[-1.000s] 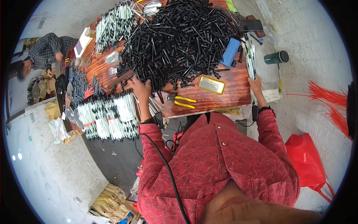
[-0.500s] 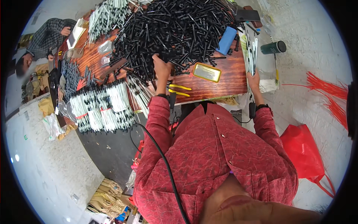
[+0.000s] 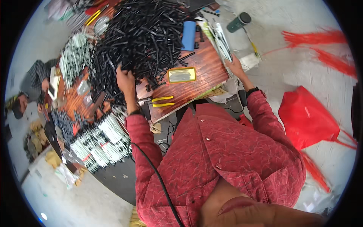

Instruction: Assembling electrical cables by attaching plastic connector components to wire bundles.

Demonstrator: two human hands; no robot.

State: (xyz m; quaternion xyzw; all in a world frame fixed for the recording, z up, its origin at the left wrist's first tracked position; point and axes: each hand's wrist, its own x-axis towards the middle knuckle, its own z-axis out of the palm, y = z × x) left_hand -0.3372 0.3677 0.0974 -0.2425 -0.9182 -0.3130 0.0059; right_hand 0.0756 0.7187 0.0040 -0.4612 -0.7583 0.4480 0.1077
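Observation:
Down at the near left edge of a big heap of black plastic rods (image 3: pixel 147 34) is my left hand (image 3: pixel 126 80). Its fingers are drawn together at the heap and partly hidden, so what they pinch cannot be made out. My right hand (image 3: pixel 235 66), at the table's right edge, is wrapped around the lower end of several slim pale rods (image 3: pixel 222 39) that point away from me. Between my hands lie yellow-handled pliers (image 3: pixel 162 101) and a small yellow-rimmed tray (image 3: pixel 181 81) of thin metal pins.
Banded bundles of pale rods with black ends (image 3: pixel 100 143) lie at the near left, more pale rods (image 3: pixel 76 56) farther back. A blue block (image 3: pixel 188 36) borders the heap. Right are a dark green bottle (image 3: pixel 236 23) and red bag (image 3: pixel 308 117). A person (image 3: pixel 36 79) sits far left.
The whole view has swung, so the table now sits farther left and tilted. My left hand is still at the heap's near edge; my right hand still holds the pale rods.

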